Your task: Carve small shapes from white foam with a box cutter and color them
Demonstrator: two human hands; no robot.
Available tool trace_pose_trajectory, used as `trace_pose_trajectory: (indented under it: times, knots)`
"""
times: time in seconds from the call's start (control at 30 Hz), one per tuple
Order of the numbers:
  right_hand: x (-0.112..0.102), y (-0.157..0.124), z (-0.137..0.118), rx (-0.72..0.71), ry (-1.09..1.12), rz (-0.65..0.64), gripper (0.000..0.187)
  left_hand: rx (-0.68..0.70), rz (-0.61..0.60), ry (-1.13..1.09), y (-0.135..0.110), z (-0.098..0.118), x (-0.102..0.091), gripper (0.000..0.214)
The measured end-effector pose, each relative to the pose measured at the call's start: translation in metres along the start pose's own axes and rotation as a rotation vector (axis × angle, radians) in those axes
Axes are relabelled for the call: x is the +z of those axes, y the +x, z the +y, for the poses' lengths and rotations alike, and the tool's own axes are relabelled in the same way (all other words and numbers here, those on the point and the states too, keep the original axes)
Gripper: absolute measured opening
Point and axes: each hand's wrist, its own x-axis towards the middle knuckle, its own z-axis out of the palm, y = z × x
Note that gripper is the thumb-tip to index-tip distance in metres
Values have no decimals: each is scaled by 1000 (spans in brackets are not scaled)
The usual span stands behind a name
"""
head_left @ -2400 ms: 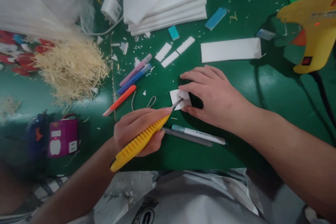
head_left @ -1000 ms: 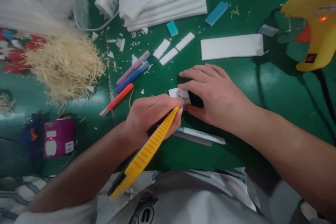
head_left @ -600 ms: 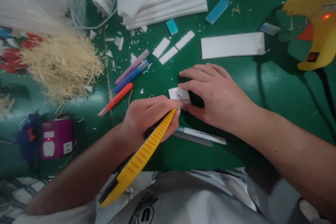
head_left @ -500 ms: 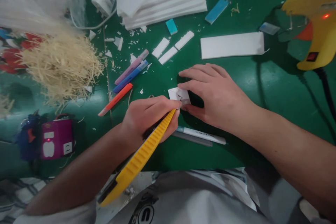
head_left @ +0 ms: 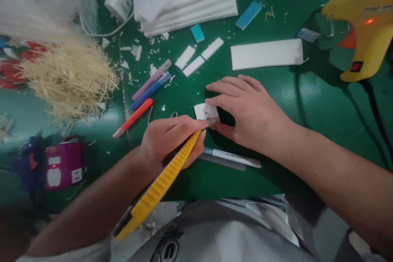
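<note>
My left hand (head_left: pixel 172 141) grips a yellow utility knife (head_left: pixel 164 182) like a pen, its handle slanting down toward my body. The knife's tip end is at a small white foam board piece (head_left: pixel 202 111) lying on the green table; my fingers hide the blade. My right hand (head_left: pixel 248 110) holds that piece at its right side, thumb at the near edge and index finger at the far edge, the other fingers stretched forward. Below the hands lie a white marker (head_left: pixel 236 157) and a grey pen-like stick (head_left: pixel 222 162).
White foam strips (head_left: pixel 194 66) and a long white board (head_left: pixel 267 54) lie ahead. Beyond them are stacked white boards (head_left: pixel 187 4). At right stands a yellow glue gun (head_left: pixel 362 28), its light red. Markers (head_left: pixel 133 118), straw (head_left: pixel 70 84) and a magenta box (head_left: pixel 64 164) lie left.
The whole view has shifted slightly, with things sitting a little further left. Both hands keep nearly the same pose on the white piece and the knife.
</note>
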Motion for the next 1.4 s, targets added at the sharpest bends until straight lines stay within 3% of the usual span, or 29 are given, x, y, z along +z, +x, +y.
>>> trace_pose_trajectory:
  times: [0.17,0.27,0.4,0.6,0.93,1.4]
  knots:
    - [0,1,0,-3,-5,-3,26,-61,11,-25,-4,2,3,13]
    - [0,1,-1,-10,-14,-1,25,-165,99,-82,-7,3,5,15]
    - [1,0,0,-13,-10,13,23,-170,224,-74,-10,3,5,22]
    - [3,0,0,-8,-7,27,23,-268,144,-165,-11,7,4,16]
    - [1,1,1,-5,7,12,24,-196,137,-146,-13,2,11,19]
    - [1,1,2,1,19,7,24,-239,77,-149,-12,6,6,17]
